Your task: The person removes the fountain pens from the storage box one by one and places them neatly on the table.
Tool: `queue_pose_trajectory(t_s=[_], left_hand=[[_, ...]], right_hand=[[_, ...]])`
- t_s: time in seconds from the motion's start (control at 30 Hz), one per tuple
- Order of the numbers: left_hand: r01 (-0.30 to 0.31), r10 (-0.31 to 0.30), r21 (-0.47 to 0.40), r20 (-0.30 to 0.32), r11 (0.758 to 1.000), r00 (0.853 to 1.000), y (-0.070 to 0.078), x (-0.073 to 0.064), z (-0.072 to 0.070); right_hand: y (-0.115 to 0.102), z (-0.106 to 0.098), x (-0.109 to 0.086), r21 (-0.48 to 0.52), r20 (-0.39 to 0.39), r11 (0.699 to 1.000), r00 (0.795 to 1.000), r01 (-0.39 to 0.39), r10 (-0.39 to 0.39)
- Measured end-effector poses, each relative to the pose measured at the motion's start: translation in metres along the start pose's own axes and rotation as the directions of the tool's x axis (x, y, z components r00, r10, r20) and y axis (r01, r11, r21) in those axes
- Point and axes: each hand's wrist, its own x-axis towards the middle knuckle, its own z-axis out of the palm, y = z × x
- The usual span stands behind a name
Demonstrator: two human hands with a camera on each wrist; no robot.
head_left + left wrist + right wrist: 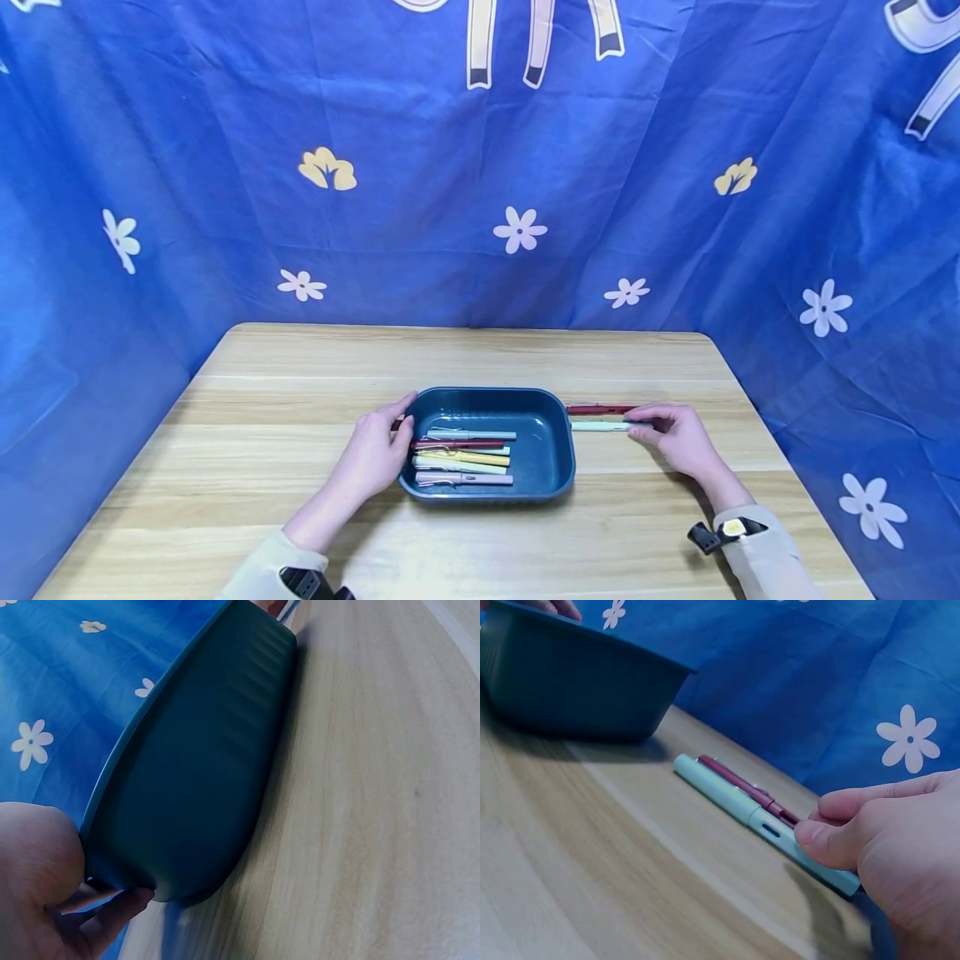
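Note:
A dark teal rectangular box (555, 487) stands on the table. Several pens lie inside, including a grey-lilac pen (480, 479), a yellow pen (487, 459) and a dark red pen (480, 444). My left hand (378, 446) grips the box's left wall, fingers bent round its edge. Right of the box, a mint green pen (720, 789) and a second dark red pen (739, 782) lie side by side. My right hand (678, 442) is at their right end, thumb and forefinger pinching the mint pen, forefinger overlapping the red one. Its other fingertips are hidden.
The wooden table (285, 367) has rounded back corners. A blue cloth (420, 283) with white flowers hangs behind it and along both sides. Each sleeve carries a black wrist device, one of them the right wrist device (727, 532).

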Motion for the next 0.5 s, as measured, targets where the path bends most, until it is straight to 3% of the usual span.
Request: queue_pose_trajectory(t_s=[0.23, 0.5], left_hand=[[0.003, -0.003, 0.000, -0.001, 1.000, 1.000, 0.000, -0.001, -0.001], [0.001, -0.001, 0.003, 0.004, 1.000, 1.000, 0.002, -0.001, -0.002]], right_hand=[[-0.018, -0.006, 0.000, 0.048, -0.050, 0.999, 0.998, -0.024, 0.026], [-0.050, -0.003, 0.008, 0.122, -0.065, 0.991, 0.997, 0.048, -0.040]])
